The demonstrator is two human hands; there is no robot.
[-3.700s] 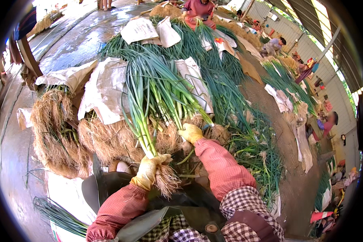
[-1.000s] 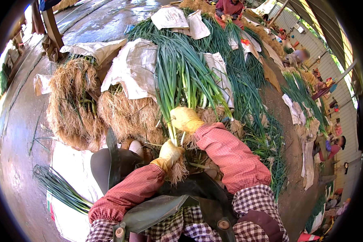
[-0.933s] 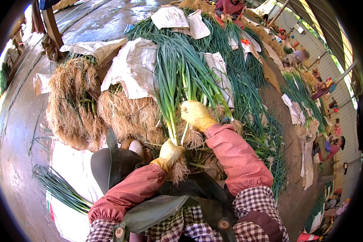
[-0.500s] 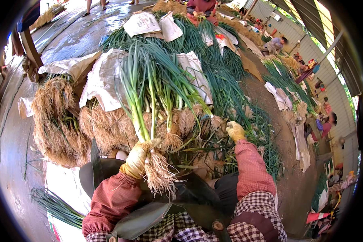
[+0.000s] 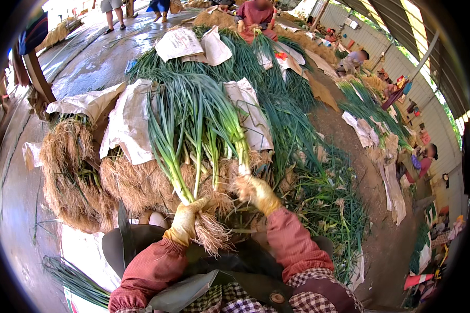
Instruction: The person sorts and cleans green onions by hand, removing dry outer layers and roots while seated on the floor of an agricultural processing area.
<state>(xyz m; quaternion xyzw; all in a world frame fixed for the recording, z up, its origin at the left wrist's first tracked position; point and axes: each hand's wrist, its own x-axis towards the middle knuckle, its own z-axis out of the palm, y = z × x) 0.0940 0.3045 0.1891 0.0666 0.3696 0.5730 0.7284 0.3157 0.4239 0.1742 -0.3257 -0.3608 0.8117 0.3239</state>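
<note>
Both of my hands wear yellowish gloves. My left hand [image 5: 184,221] is closed round the lower stems of a few green onions [image 5: 177,181], their pale roots [image 5: 212,233] hanging out beside the thumb. To its right, my right hand [image 5: 258,194], slightly blurred, grips the root end of another green onion stalk [image 5: 242,151]. That stalk's leaves reach up and away over the pile. Behind my hands lie more green onions [image 5: 212,156], with thick brown roots [image 5: 141,180] facing me.
White sacks [image 5: 126,125] cover parts of the pile. At the left stands a root-side-out heap [image 5: 68,156]. Loose leaves [image 5: 329,203] litter the right. Green onions [image 5: 75,279] lie on a white sheet at lower left. A person in red [image 5: 256,18] sits at the far end.
My right hand has come left and inward from the loose leaves and taken hold of a stalk's root end. That stalk now stands more upright. My left hand keeps its bunch, slightly lower.
</note>
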